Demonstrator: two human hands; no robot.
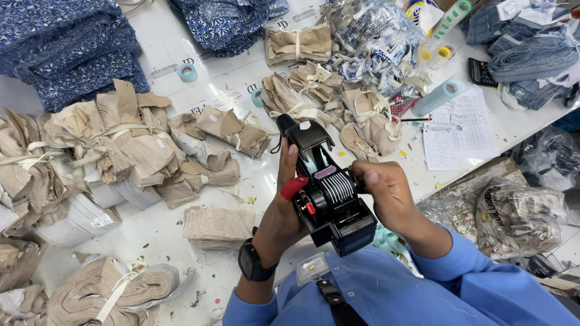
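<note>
both hands on a black label gun (326, 196), low centre of the frame.

nearest, the left hand (283, 211) wraps the gun's body from the left, grip clamped on it, thumb up along the side by the red lever (293, 187); the right hand (386, 196) pinches the ribbed wheels (339, 187) on the right side, grip closed on the gun too. it looks like hard plastic, rigid and fairly light, best held round the body, keeping clear of the lever. beyond, on the white table (157, 226), lie tied beige fabric bundles (139, 151), tape rolls (187, 72) and paper sheets (459, 124); blue cloth (66, 48) sits upper left.
</note>
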